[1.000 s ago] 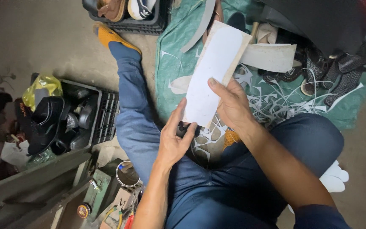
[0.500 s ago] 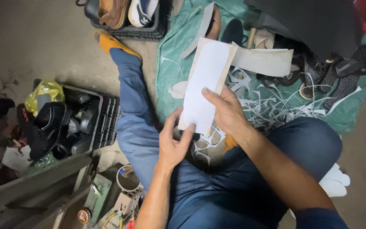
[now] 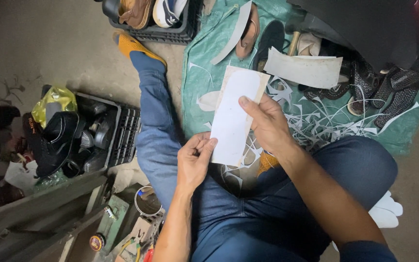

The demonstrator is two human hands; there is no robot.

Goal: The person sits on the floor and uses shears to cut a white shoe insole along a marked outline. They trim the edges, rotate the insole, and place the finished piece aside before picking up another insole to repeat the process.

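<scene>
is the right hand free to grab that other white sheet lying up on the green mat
Probably not as it stands: the right hand is gripping the white sheet together with the left hand. The loose white sheet lies uncovered beyond it.

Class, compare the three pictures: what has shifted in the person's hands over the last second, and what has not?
The white sheet has swung from a rightward tilt to nearly upright and come closer. The right hand still grips its right edge; the left hand still pinches its lower corner. The crates, shoes and scraps stay put.

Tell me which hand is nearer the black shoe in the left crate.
Left. The left hand sits between the white sheet and the black shoe; the right hand grips the sheet's far edge.
</scene>
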